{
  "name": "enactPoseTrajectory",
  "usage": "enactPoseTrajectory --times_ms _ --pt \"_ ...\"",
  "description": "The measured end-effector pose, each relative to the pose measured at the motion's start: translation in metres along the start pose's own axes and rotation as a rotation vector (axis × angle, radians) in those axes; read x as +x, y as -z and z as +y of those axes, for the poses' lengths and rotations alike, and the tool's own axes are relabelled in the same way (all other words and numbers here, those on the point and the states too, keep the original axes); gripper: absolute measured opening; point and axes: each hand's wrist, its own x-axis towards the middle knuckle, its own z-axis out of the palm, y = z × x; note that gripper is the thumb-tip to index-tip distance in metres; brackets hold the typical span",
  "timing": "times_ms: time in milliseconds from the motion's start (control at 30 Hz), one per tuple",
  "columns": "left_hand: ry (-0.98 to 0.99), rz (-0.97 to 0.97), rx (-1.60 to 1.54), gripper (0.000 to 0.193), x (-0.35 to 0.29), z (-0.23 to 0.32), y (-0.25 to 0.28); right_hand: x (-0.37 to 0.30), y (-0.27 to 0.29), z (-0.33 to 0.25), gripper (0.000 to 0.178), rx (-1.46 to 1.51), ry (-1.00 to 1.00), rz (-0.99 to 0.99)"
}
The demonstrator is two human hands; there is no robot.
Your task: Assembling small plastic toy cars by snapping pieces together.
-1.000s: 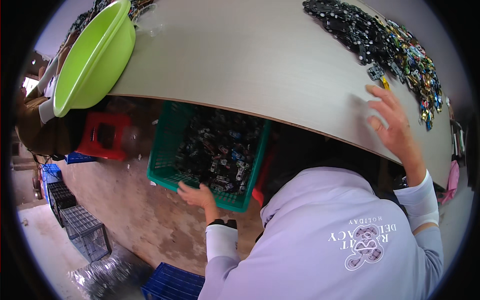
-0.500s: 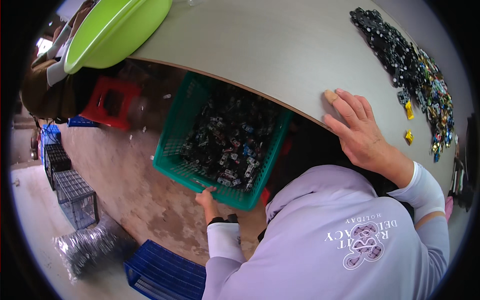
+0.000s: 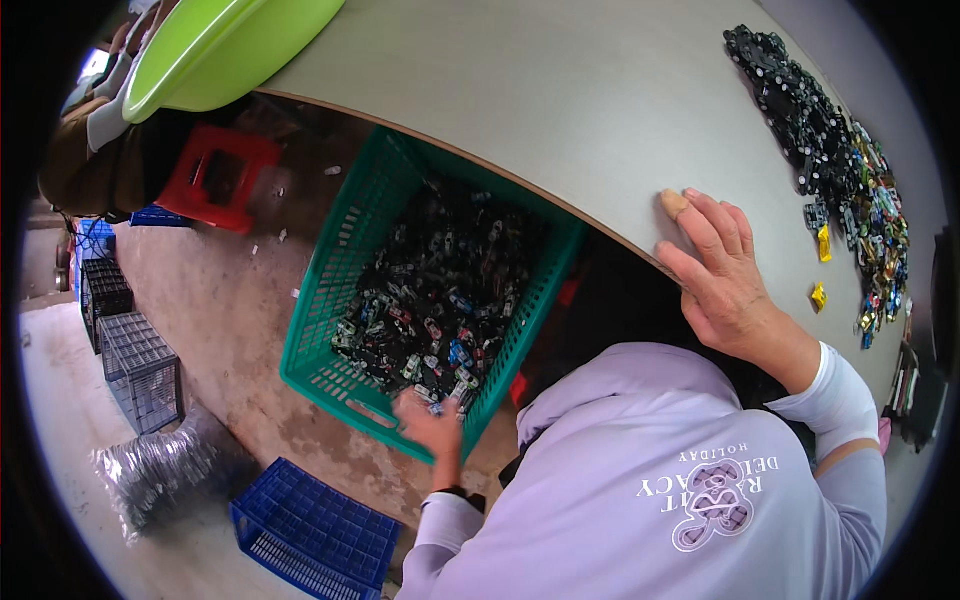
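Note:
A green plastic basket (image 3: pixel 325 305) full of small dark and coloured metal toy cars (image 3: pixel 440 290) stands on the floor, half under the grey table (image 3: pixel 560 110). My left hand (image 3: pixel 432 420) is at the basket's near rim, fingers curled over it among the cars; the hand is blurred. My right hand (image 3: pixel 725 280) lies flat and open on the table's near edge. A long heap of the same toy cars (image 3: pixel 840 160) lies on the table to the right, beyond my right hand.
A lime green bowl (image 3: pixel 230 50) overhangs the table's far left edge. A red stool (image 3: pixel 215 175), a blue crate (image 3: pixel 315 530), black wire crates (image 3: pixel 140 370) and a silvery bundle (image 3: pixel 150 470) are on the floor. Another person (image 3: pixel 90 150) is at the far left.
The green basket has come out from under the table toward me, with my left hand on its near rim. My right hand came down from the air and rests on the table edge.

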Motion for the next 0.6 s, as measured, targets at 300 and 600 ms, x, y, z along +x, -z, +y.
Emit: enactPoseTrajectory --times_ms 300,600 --pt "0.191 -0.446 0.147 0.031 -0.016 0.090 -0.040 -0.001 0.004 0.005 0.058 0.036 0.039 -0.004" --pt "0.134 -0.327 0.161 0.030 -0.027 0.090 -0.043 0.003 0.000 0.012 0.057 0.108 0.052 0.007"
